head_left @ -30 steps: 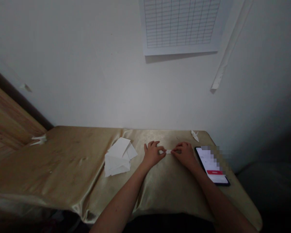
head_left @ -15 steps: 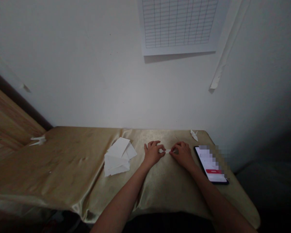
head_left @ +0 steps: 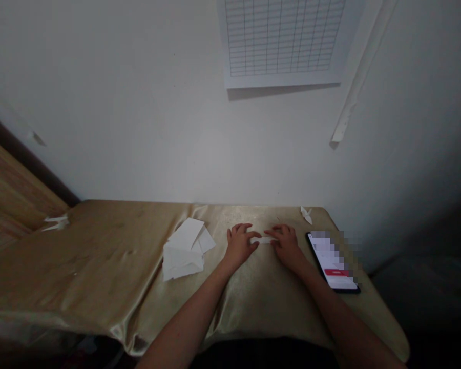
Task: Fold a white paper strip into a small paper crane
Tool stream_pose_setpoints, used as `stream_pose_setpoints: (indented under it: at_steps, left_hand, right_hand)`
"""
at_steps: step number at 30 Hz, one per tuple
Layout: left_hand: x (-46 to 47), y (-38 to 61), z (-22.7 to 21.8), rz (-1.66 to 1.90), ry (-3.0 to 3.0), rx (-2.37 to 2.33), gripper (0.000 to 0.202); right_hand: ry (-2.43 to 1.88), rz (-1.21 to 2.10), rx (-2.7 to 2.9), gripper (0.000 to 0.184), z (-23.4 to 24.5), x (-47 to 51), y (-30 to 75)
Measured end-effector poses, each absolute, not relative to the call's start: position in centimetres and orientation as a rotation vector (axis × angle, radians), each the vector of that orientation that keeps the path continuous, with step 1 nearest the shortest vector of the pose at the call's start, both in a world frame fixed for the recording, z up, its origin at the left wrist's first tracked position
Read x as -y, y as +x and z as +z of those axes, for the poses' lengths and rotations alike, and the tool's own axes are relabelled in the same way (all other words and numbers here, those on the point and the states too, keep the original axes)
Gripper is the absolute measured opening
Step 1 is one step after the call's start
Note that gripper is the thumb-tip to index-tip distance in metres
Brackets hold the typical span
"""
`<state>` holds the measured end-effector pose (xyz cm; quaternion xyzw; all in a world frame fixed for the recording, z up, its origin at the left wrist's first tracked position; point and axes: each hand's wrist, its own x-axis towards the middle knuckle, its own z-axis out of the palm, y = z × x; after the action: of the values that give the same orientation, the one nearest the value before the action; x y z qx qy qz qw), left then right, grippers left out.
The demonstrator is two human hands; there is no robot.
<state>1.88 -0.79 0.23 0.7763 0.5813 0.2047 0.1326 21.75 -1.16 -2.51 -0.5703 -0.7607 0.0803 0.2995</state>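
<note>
Two bare forearms reach forward from the bottom of the view onto a counter [head_left: 100,256] draped in shiny, creased gold satin. The left hand [head_left: 238,245] and the right hand [head_left: 287,247] lie palm down near the middle of the counter's far half, a short gap apart. Between them sits a narrow strip of white paper [head_left: 266,240], low on the cloth. The fingertips of each hand reach its nearer end, the left from one side and the right from the other, but whether they pinch it or only press on it cannot be told.

Just beside the left hand, toward the left, lies a loose pile of white paper sheets [head_left: 182,251], overlapping at odd angles. Just beside the right hand, toward the right, a black smartphone [head_left: 332,261] lies tilted on the cloth, its bright screen showing a red button; the rest of the screen is blurred. Near the far edge, above the phone, rests a small folded paper crane [head_left: 306,215]. Another small piece of folded white paper [head_left: 56,222] sits at the far left of the counter, against a wooden panel [head_left: 7,195]. Behind the counter rises a white wall [head_left: 138,128], with a printed grid chart [head_left: 280,41] fixed high on it.
</note>
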Motion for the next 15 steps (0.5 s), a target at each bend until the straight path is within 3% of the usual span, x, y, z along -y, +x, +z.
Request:
stream_pose_setpoints:
  at_steps: [6,15]
  left_hand:
    - [1.0,2.0,0.4,0.664,2.323,-1.648,0.028]
    - [0.6,1.9,0.0,0.834,2.272,-1.627,0.010]
  right_hand:
    - [-1.404,0.228,2.117,0.033,-1.5,1.7,21.5]
    - [-1.399,0.234,2.114,0.018,-1.2,1.5,21.7]
